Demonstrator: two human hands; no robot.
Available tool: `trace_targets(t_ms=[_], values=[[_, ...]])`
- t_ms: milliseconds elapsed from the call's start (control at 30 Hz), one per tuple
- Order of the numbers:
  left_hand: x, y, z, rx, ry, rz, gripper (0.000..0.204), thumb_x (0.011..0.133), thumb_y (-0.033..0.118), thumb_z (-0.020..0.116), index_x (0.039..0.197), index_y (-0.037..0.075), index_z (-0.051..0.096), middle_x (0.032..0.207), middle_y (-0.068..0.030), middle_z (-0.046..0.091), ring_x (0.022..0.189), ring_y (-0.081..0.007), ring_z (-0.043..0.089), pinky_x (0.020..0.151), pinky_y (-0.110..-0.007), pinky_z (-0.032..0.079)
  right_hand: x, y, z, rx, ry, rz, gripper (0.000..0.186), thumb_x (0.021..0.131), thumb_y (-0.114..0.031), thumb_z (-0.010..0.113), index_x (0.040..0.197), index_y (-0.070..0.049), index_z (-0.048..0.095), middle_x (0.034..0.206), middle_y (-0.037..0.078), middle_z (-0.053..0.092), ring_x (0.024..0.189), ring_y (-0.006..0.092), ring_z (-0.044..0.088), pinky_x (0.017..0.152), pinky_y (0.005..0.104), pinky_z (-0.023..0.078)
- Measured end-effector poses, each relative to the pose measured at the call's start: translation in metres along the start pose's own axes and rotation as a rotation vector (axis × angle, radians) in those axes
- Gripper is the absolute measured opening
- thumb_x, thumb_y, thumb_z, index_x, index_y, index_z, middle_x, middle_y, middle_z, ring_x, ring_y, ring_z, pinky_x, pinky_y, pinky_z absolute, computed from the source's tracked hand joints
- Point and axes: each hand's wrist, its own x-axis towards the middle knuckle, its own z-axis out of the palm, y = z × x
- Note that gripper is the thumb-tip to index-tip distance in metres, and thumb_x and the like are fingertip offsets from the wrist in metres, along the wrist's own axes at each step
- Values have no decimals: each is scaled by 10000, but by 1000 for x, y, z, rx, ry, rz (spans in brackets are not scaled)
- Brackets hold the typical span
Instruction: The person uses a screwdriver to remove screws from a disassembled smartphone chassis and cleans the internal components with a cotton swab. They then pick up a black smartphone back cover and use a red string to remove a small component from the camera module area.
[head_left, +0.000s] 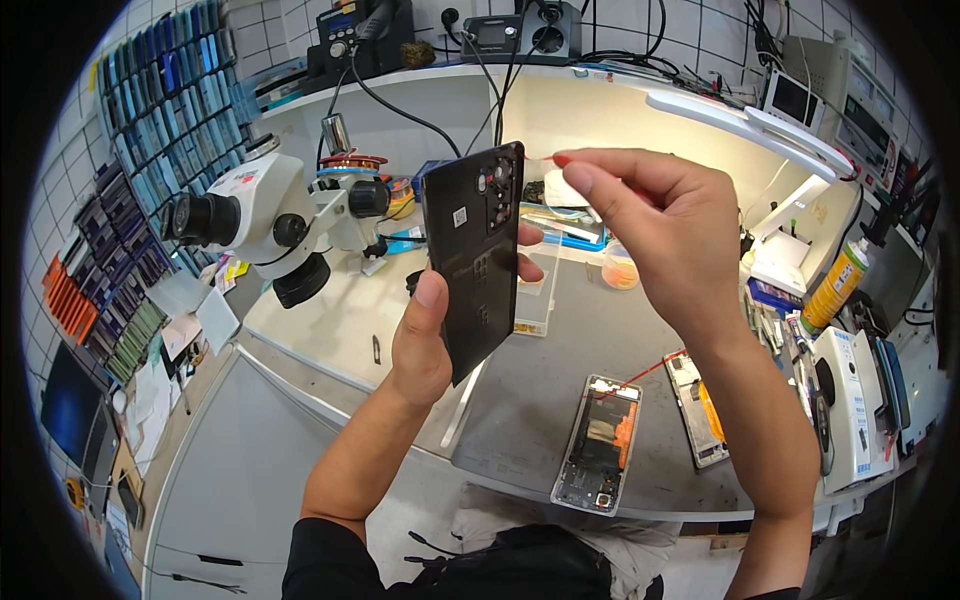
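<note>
Gripping the black smartphone [472, 285] by its long edges in the left hand [422, 345], long axis steeply upright, while pinching a thin red strand [562, 160] in the right hand [680, 215], just right of the phone's top corner and nearer it.

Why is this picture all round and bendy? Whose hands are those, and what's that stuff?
No robot here: those are a person's own bare hands. A camera on their head looks down, and its very wide lens bends straight edges. The left hand holds up a black phone, its back showing. The right hand pinches something small and red near the phone's top; it's too tiny to name. Lower down, on the grey work surface, lie an opened phone and a phone frame. On the left is a white microscope for looking closely.
</note>
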Motion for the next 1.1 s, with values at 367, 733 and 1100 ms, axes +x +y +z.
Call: trace_targets(t_ms=[367, 733, 1100], values=[[-4, 3, 4, -19, -82, 30, 844, 949, 683, 376, 1465, 15, 340, 1371, -133, 484, 1159, -187, 529, 943, -316, 447, -11, -9, 11, -66, 37, -208, 162, 893, -44, 707, 1044, -14, 758, 739, -13, 693, 549, -15, 440, 468, 171, 304], [-9, 14, 13, -99, -39, -37, 904, 911, 746, 379, 1436, 10, 390, 1350, -132, 514, 1151, -197, 558, 859, -291, 493, -10, 3, 5, -438, 39, -697, 287, 801, 56, 714, 1063, -57, 748, 695, 49, 689, 527, 118, 596, 464, 248, 415], [-9, 16, 20, -101, -15, 13, 907, 937, 742, 299, 1436, -10, 386, 1308, -165, 543, 1096, -235, 597, 833, -313, 513, -11, 2, -1, -545, 28, -762, 325, 762, 49, 730, 1065, -65, 743, 646, 26, 649, 530, 142, 613, 469, 266, 432]])
